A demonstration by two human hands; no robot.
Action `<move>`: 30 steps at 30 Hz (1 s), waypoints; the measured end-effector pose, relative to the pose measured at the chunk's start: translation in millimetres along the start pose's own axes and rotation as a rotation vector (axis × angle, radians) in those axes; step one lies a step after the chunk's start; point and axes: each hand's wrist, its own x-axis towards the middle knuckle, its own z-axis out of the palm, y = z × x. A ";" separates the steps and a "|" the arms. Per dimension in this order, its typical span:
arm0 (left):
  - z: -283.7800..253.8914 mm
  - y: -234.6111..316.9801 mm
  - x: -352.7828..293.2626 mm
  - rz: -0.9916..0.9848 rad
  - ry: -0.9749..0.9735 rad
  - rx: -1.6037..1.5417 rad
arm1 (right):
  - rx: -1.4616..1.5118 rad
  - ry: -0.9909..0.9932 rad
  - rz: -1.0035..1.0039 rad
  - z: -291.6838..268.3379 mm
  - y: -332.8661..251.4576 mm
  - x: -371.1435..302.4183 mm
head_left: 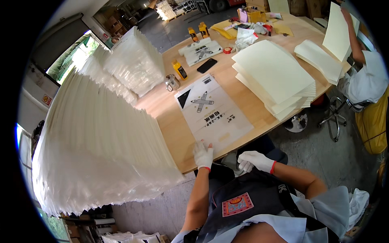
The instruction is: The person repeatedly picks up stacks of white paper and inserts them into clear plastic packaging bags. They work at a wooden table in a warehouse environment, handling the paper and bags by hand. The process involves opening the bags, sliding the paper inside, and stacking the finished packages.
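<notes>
While your gloved left hand (203,154) rests at the near edge of the printed clear plastic packet (221,115), the packet itself lies flat on the table (164,129) in front of you, running from the near edge toward the middle. It shows two crossed pencils, dark lettering and a black triangle at its far left corner. Your left fingers reach forward over its near left corner; I cannot tell whether they pinch the film or only lie on it. Your gloved right hand (256,161) is off the packet, just beyond the near table edge, with its fingers curled inward (whether anything is inside them, I cannot tell).

Just past the packet's far left corner stand a grey jar (173,82) and an orange-yellow bottle (179,70). A black phone (207,65) lies beyond the packet's far end, with printed white plastic bags (204,52) and a red tape roll (227,50) farther off. To your right sits a fanned stack of cream sheets (273,71), well within the table, and a smaller pile of sheets (320,60) lies beyond it. At the far right, another person's hand (346,17) touches a large upright sheet (335,30). On your left rise tall stacks of plastic-wrapped packs (101,141).
</notes>
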 end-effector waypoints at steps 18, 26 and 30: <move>68.1 36.4 102.4 0.010 -0.633 -0.367 | -0.120 0.174 -0.007 -2.2 18.1 -4.6; 34.9 81.6 66.3 0.397 -0.262 0.003 | -0.134 0.209 0.027 -16.7 28.0 -7.1; 40.2 63.0 75.4 0.307 -0.327 -0.229 | -0.110 0.178 0.017 -9.7 19.0 -3.2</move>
